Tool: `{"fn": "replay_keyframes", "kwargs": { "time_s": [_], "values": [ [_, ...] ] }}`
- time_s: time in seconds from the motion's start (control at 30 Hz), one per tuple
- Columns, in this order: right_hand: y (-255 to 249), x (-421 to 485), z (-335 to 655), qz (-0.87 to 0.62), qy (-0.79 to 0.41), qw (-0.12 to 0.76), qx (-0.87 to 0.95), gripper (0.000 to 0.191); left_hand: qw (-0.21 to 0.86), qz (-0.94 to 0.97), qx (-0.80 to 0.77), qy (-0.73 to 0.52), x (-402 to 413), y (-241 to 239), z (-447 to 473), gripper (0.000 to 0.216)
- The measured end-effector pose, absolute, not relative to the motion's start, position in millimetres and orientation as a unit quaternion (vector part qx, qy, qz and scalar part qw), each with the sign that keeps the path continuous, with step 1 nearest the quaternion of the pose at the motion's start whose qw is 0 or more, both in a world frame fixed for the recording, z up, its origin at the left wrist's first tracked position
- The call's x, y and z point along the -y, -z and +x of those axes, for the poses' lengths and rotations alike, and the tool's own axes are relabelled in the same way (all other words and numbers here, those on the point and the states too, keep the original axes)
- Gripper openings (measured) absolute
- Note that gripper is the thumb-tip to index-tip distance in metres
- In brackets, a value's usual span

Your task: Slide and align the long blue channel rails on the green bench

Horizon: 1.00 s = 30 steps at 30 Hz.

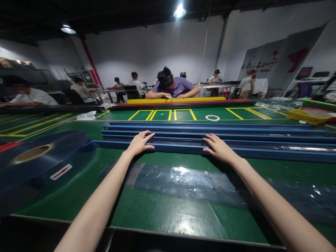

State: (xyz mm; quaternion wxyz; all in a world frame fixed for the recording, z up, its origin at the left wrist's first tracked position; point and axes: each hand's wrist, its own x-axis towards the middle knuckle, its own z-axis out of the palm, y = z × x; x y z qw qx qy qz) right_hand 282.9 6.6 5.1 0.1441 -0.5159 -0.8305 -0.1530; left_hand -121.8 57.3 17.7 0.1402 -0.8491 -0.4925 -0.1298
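Observation:
Both my arms reach forward over a green table [162, 210]. My left hand [139, 143] lies flat, fingers stretched out, on the nearest of several long blue strips [262, 140] that run across the table. My right hand [219, 148] rests the same way on that near strip, about a forearm's length to the right, fingers together and extended. Neither hand grips anything. A sheet of clear plastic film [189, 182] lies on the table between my arms, just in front of the strips.
A big roll of dark blue film [39, 164] sits at my left. A white tape ring [212, 118] and yellow floor-style lines lie beyond the strips. Across the table a person in a purple shirt [173, 87] bends over yellow and red strips [175, 100]. Other people sit further back.

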Motion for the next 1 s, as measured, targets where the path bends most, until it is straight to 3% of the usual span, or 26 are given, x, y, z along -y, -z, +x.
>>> {"fn": "replay_keyframes", "kwargs": {
  "time_s": [0.47, 1.0],
  "values": [
    [-3, -22, 272, -0.565, 0.136, 0.127, 0.804, 0.051, 0.183, -0.834, 0.49, 0.178, -56, -5, -75, 0.057],
    [-5, -35, 270, -0.581, 0.071, 0.155, 0.796, 0.045, 0.15, -0.831, 0.506, 0.175, -80, -5, -70, 0.053]
  ]
}}
